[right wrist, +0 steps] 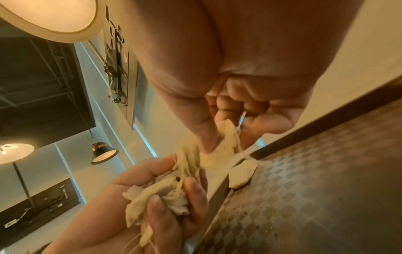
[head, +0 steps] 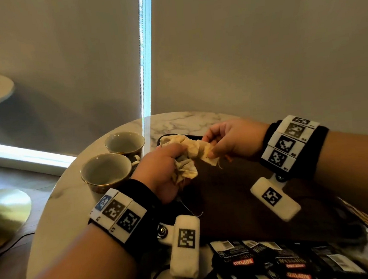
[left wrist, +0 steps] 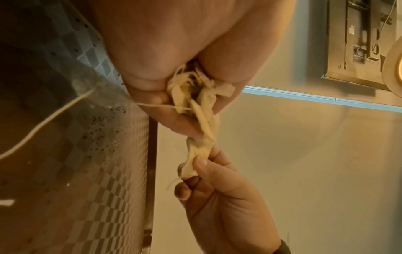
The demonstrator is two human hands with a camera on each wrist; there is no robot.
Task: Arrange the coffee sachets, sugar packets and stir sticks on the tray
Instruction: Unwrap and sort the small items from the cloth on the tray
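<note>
- The left hand [head: 159, 172] clutches a bunched cream cloth [head: 186, 154]; the right hand [head: 229, 140] pinches its other end, above the dark tray [head: 238, 192] mid-desk.
- Judged step: readying the cloth to wipe the tray, which shows dark specks.
- Fold it flat, tuck loose threads, sweep specks toward one edge.
- Coffee sachets [head: 283, 261] lie heaped at the desk's near edge; cups [head: 106, 174] stand left of the tray.
</note>
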